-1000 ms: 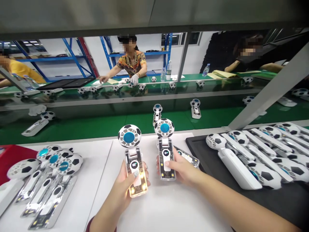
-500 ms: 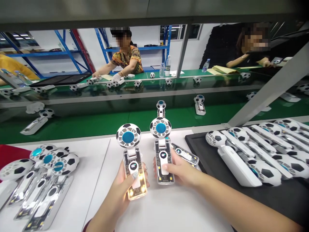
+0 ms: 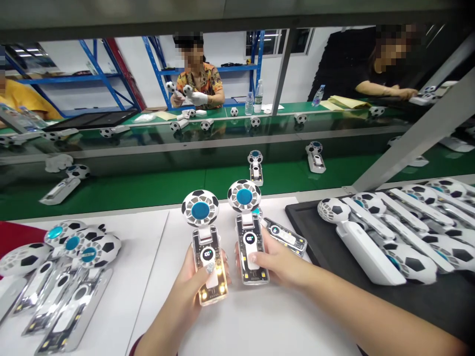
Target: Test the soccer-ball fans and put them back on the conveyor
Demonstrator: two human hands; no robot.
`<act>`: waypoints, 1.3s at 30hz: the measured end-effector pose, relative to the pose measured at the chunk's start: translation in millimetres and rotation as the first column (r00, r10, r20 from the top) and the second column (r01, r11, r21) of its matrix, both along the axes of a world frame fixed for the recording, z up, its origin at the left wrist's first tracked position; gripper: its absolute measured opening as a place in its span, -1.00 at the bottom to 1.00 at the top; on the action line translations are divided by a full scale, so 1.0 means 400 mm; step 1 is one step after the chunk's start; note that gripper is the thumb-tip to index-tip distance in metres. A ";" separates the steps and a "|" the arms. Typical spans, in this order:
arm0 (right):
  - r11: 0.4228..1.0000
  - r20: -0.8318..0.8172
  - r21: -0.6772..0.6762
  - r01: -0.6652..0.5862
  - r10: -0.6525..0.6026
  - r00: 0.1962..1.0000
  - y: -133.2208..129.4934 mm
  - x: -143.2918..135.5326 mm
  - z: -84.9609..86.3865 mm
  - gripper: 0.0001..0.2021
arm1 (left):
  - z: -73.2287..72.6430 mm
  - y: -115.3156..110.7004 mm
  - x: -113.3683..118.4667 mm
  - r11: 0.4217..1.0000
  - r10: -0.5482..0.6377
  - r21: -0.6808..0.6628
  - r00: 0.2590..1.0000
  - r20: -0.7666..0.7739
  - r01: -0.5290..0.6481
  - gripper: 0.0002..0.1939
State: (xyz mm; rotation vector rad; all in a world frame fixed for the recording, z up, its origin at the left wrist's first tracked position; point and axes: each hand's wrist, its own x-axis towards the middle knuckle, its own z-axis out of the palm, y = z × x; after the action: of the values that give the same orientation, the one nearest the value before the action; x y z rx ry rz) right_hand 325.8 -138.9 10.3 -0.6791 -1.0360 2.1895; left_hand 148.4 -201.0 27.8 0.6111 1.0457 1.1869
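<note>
My left hand [image 3: 193,282] is wrapped round a football-patterned handheld fan [image 3: 200,207], its thumb on the white button strip. That fan's display reads 100 and yellow lights glow in its clear handle. Beside it, my right hand [image 3: 276,259] grips a second fan [image 3: 244,196], thumb on its strip; this display also reads 100, and its lower lights are not glowing. Both fans are tilted with their heads away from me. Behind my right hand a third fan [image 3: 285,237] lies on the white table [image 3: 156,247], its display lit and its head partly hidden.
Several fans [image 3: 89,254] lie piled at the left. At the right, a black tray [image 3: 304,222] holds rows of fans. Beyond the table, a green conveyor [image 3: 166,185] carries more fans. A slanted metal post [image 3: 408,133] stands at right. People work across the line.
The right-hand fan's display has gone from 60 to 100. Both held fans have shifted slightly. Fans on the near conveyor have moved right. The person opposite has raised both hands with fans.
</note>
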 end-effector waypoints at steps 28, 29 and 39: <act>0.998 0.027 0.057 -0.028 0.026 0.999 -0.002 0.001 0.009 -0.55 | -0.007 -0.005 0.008 0.995 -0.092 0.024 0.996 -0.003 0.092 -0.63; 0.997 0.027 0.071 -0.038 0.037 0.999 -0.002 0.002 0.010 -0.56 | -0.008 -0.005 0.007 0.995 -0.094 0.022 0.996 -0.006 0.094 -0.64; 0.999 0.045 0.049 -0.009 0.007 0.999 -0.004 0.000 0.015 -0.47 | -0.006 -0.007 0.008 0.993 -0.118 0.012 0.992 0.039 0.117 -0.57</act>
State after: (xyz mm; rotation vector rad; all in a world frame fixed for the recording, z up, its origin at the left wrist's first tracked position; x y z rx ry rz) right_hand 325.9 -140.7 16.4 -0.7052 -1.1139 2.1572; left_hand 151.8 -203.7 25.5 0.6455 0.9583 1.0975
